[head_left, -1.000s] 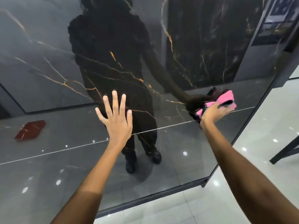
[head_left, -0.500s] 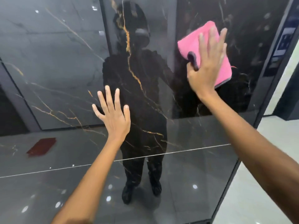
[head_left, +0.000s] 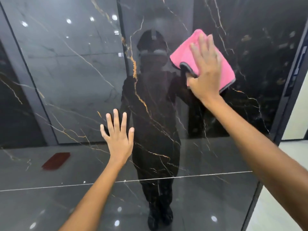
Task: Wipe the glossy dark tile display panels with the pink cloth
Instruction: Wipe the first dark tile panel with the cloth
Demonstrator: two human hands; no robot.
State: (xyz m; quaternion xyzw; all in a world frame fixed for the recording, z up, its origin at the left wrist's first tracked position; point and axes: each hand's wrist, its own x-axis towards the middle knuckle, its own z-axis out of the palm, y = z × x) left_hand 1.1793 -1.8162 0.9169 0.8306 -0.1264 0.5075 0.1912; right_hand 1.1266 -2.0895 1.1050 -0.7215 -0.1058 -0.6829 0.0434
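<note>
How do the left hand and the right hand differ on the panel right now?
The left hand lies bare on the tile panel, fingers spread; the right hand presses the pink cloth against it. The left hand sits lower, the right hand higher and further right. Both have straight fingers pointing up.

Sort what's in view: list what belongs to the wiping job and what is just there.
Part of the job:
- pink cloth, pressed flat to the panel
- right hand, fingers spread over the cloth
- glossy dark tile panel
- left hand, flat on the panel

Just there:
- red item, seen only as a reflection
- pale floor to the right
</note>
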